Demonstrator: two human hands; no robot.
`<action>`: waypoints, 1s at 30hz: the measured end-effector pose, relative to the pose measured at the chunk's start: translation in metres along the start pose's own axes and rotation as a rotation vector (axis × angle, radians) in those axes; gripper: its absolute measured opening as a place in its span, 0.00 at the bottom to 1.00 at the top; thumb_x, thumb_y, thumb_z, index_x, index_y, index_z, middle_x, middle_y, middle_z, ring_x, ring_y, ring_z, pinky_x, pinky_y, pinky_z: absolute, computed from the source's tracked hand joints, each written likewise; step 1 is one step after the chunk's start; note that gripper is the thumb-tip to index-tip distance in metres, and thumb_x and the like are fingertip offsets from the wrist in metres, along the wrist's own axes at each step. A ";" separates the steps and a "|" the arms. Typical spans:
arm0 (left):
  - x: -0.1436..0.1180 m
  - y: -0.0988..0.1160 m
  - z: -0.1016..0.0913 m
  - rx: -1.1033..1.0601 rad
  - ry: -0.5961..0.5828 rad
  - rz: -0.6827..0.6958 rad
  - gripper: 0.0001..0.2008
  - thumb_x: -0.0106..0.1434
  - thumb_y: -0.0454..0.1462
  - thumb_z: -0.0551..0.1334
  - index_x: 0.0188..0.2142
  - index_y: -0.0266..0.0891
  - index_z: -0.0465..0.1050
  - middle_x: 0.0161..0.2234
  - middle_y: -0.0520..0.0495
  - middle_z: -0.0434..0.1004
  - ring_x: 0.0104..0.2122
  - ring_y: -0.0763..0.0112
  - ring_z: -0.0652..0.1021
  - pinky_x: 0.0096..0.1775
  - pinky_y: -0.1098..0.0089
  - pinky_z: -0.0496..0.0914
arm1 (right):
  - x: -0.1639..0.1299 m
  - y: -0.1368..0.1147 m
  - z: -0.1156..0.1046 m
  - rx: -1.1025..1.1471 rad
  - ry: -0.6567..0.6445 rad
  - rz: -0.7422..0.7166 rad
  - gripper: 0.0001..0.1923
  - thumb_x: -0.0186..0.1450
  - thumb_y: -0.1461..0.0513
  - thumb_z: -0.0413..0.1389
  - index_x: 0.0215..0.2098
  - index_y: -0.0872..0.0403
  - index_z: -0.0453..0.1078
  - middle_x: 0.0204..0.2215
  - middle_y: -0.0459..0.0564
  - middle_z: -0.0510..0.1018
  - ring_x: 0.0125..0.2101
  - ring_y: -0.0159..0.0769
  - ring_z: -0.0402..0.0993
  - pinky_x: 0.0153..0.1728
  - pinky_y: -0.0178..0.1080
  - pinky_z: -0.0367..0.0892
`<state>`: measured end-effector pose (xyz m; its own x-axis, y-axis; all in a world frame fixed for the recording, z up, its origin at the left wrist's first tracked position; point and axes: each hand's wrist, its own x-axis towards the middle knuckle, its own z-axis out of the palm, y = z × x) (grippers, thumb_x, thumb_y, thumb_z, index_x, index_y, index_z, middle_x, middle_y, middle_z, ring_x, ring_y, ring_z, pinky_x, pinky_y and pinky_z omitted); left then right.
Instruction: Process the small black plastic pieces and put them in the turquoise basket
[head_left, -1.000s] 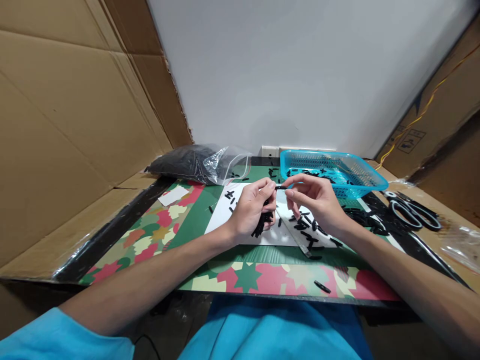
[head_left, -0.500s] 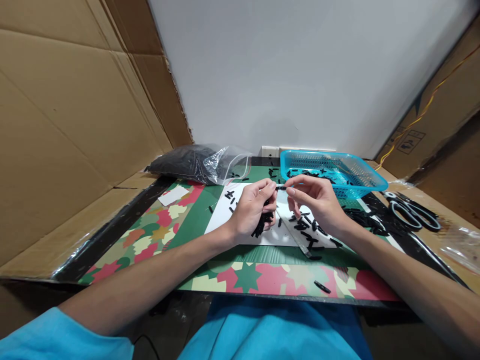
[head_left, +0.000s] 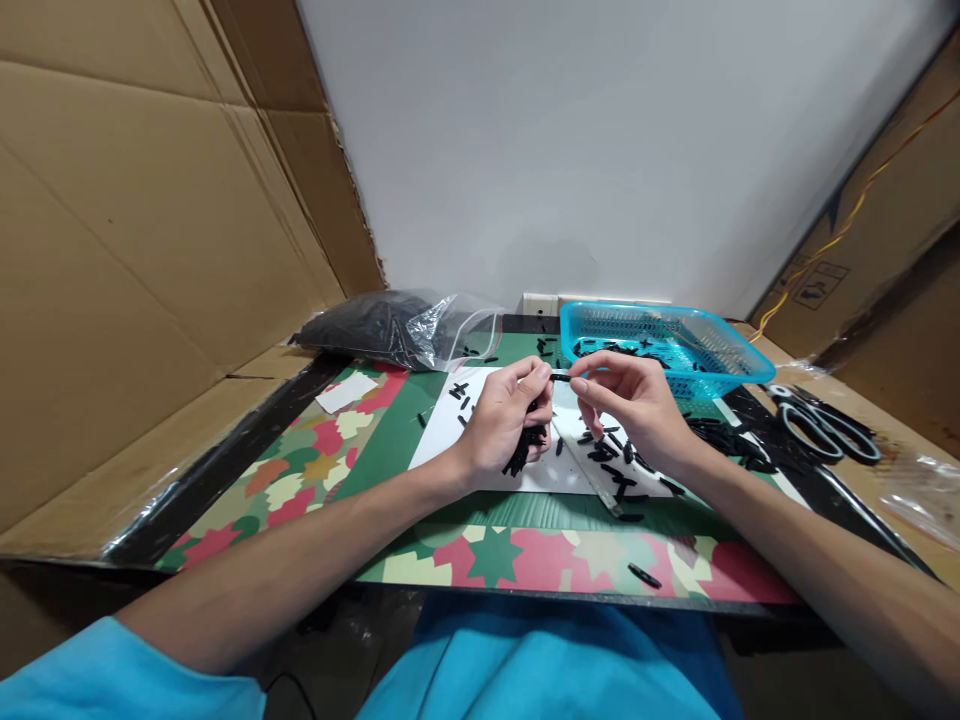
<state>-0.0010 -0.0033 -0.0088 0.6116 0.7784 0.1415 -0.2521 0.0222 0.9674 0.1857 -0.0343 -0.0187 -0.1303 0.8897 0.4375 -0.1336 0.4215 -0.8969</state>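
Between the fingertips of both hands is a small black slender piece (head_left: pixel 561 378), held level. My left hand (head_left: pixel 514 410) pinches its left end with thumb and forefinger. The other fingers of that hand curl round a bunch of black strands (head_left: pixel 525 452) that hangs out below the palm. My right hand (head_left: pixel 626 400) has its thumb and forefinger closed at the piece's right end, its lower fingers loosely bent. Under both hands lies a white sheet (head_left: pixel 442 440) scattered with similar black pieces (head_left: pixel 604 452). A pale flat strip (head_left: pixel 589 472) lies slantwise between the hands.
A blue plastic basket (head_left: pixel 739 357) with black pieces stands at the back right. A clear zip bag (head_left: pixel 375 325) of dark material lies back left. Scissors (head_left: pixel 817 425) rest at the right, beside a black heap (head_left: pixel 724 440). Cardboard (head_left: pixel 150 250) walls the left side.
Hardly anything differs. My right fingertips have shifted very slightly at the black piece; my left hand keeps its place.
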 end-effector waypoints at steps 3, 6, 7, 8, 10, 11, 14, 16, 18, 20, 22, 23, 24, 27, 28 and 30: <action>0.000 0.000 0.000 -0.004 -0.005 -0.004 0.20 0.72 0.52 0.62 0.33 0.42 0.62 0.19 0.62 0.55 0.11 0.79 0.65 0.14 0.79 0.60 | 0.001 -0.001 -0.001 -0.008 0.005 -0.004 0.12 0.66 0.54 0.69 0.40 0.53 0.79 0.17 0.40 0.76 0.14 0.27 0.69 0.18 0.33 0.64; 0.001 -0.001 -0.001 -0.005 -0.011 -0.003 0.20 0.71 0.52 0.63 0.32 0.42 0.62 0.19 0.62 0.55 0.11 0.79 0.66 0.14 0.79 0.59 | 0.002 -0.002 -0.003 -0.026 -0.002 -0.007 0.13 0.65 0.53 0.70 0.39 0.54 0.79 0.18 0.41 0.77 0.15 0.27 0.69 0.18 0.32 0.64; 0.001 -0.001 -0.001 -0.003 -0.013 0.001 0.20 0.70 0.52 0.64 0.32 0.42 0.62 0.19 0.63 0.55 0.11 0.79 0.66 0.14 0.79 0.59 | 0.002 -0.002 -0.004 -0.035 -0.007 -0.006 0.13 0.65 0.53 0.71 0.39 0.54 0.79 0.18 0.41 0.77 0.15 0.27 0.69 0.18 0.32 0.64; 0.001 -0.001 -0.001 -0.001 -0.016 0.006 0.20 0.69 0.52 0.65 0.32 0.42 0.62 0.19 0.63 0.54 0.11 0.78 0.66 0.14 0.79 0.59 | 0.002 -0.002 -0.004 -0.043 -0.012 -0.005 0.13 0.64 0.53 0.71 0.38 0.54 0.79 0.18 0.41 0.77 0.15 0.27 0.69 0.18 0.32 0.65; 0.001 -0.001 -0.002 0.004 -0.022 0.012 0.20 0.69 0.51 0.66 0.31 0.41 0.62 0.18 0.63 0.54 0.11 0.78 0.67 0.14 0.79 0.59 | 0.001 -0.001 -0.005 -0.052 -0.019 -0.001 0.14 0.64 0.53 0.71 0.38 0.54 0.79 0.18 0.41 0.77 0.15 0.27 0.69 0.18 0.32 0.65; 0.001 -0.001 -0.002 0.006 -0.023 0.012 0.20 0.68 0.51 0.66 0.31 0.41 0.62 0.18 0.63 0.53 0.11 0.78 0.67 0.14 0.79 0.59 | 0.001 -0.001 -0.005 -0.053 -0.019 0.002 0.14 0.64 0.53 0.71 0.37 0.54 0.79 0.18 0.41 0.77 0.15 0.27 0.69 0.18 0.33 0.65; 0.001 0.000 -0.001 0.012 -0.010 0.002 0.21 0.69 0.51 0.66 0.30 0.41 0.62 0.18 0.63 0.53 0.11 0.78 0.67 0.14 0.79 0.59 | 0.001 0.000 -0.006 -0.061 -0.024 0.005 0.14 0.64 0.53 0.71 0.37 0.54 0.78 0.18 0.41 0.77 0.15 0.27 0.69 0.18 0.33 0.65; 0.000 0.000 0.000 0.012 0.002 -0.005 0.21 0.69 0.51 0.65 0.31 0.42 0.62 0.18 0.63 0.53 0.11 0.78 0.67 0.14 0.79 0.59 | 0.001 -0.002 -0.008 -0.076 -0.023 -0.004 0.13 0.65 0.53 0.71 0.37 0.54 0.78 0.18 0.41 0.77 0.15 0.28 0.69 0.19 0.34 0.66; 0.000 0.001 0.000 0.008 0.009 -0.012 0.21 0.69 0.52 0.65 0.31 0.42 0.62 0.18 0.63 0.53 0.11 0.79 0.66 0.14 0.79 0.58 | 0.003 -0.005 -0.012 -0.098 -0.001 -0.030 0.13 0.66 0.53 0.70 0.37 0.53 0.78 0.18 0.41 0.76 0.15 0.29 0.69 0.19 0.35 0.66; -0.001 0.002 0.001 0.003 0.011 -0.022 0.21 0.69 0.53 0.65 0.31 0.42 0.61 0.19 0.62 0.53 0.11 0.79 0.65 0.15 0.79 0.58 | 0.005 -0.009 -0.017 -0.122 0.041 -0.061 0.13 0.66 0.52 0.70 0.37 0.53 0.78 0.18 0.41 0.76 0.15 0.29 0.69 0.19 0.36 0.66; -0.001 0.002 0.001 -0.001 0.010 -0.033 0.21 0.68 0.53 0.65 0.31 0.42 0.61 0.18 0.62 0.53 0.12 0.79 0.64 0.15 0.79 0.58 | 0.007 -0.012 -0.023 -0.141 0.070 -0.077 0.14 0.65 0.52 0.70 0.36 0.53 0.78 0.18 0.41 0.76 0.15 0.30 0.68 0.19 0.37 0.65; -0.001 0.002 0.001 -0.004 0.009 -0.036 0.21 0.68 0.53 0.65 0.31 0.42 0.61 0.18 0.62 0.53 0.12 0.79 0.64 0.15 0.79 0.57 | 0.008 -0.013 -0.026 -0.149 0.076 -0.078 0.14 0.65 0.52 0.70 0.36 0.53 0.78 0.18 0.42 0.76 0.15 0.30 0.68 0.19 0.37 0.64; -0.001 0.002 0.000 -0.009 0.008 -0.036 0.21 0.68 0.52 0.65 0.31 0.42 0.61 0.18 0.62 0.53 0.12 0.79 0.64 0.15 0.79 0.57 | 0.008 -0.013 -0.028 -0.159 0.077 -0.080 0.14 0.65 0.52 0.70 0.35 0.53 0.78 0.18 0.42 0.76 0.15 0.30 0.68 0.20 0.37 0.64; -0.001 0.002 -0.001 -0.022 0.005 -0.030 0.20 0.70 0.51 0.64 0.31 0.42 0.61 0.19 0.62 0.53 0.12 0.80 0.65 0.15 0.79 0.57 | 0.009 -0.012 -0.035 -0.213 0.082 -0.087 0.13 0.67 0.53 0.68 0.34 0.54 0.77 0.18 0.42 0.75 0.17 0.29 0.68 0.22 0.37 0.65; -0.001 0.002 -0.001 -0.025 0.005 -0.030 0.20 0.70 0.51 0.64 0.31 0.42 0.62 0.19 0.62 0.53 0.12 0.80 0.65 0.15 0.80 0.57 | 0.010 -0.012 -0.037 -0.235 0.088 -0.090 0.13 0.68 0.53 0.68 0.34 0.54 0.77 0.18 0.42 0.74 0.17 0.29 0.68 0.22 0.37 0.65; -0.001 0.002 -0.002 -0.032 0.006 -0.031 0.20 0.71 0.51 0.63 0.31 0.42 0.62 0.19 0.62 0.53 0.12 0.80 0.65 0.15 0.80 0.57 | 0.010 -0.010 -0.041 -0.283 0.092 -0.090 0.14 0.68 0.52 0.67 0.33 0.54 0.76 0.18 0.42 0.73 0.18 0.30 0.68 0.23 0.36 0.64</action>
<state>-0.0031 -0.0028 -0.0075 0.6148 0.7809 0.1107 -0.2574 0.0660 0.9641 0.2257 -0.0225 -0.0076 -0.0388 0.8532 0.5201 0.1399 0.5200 -0.8426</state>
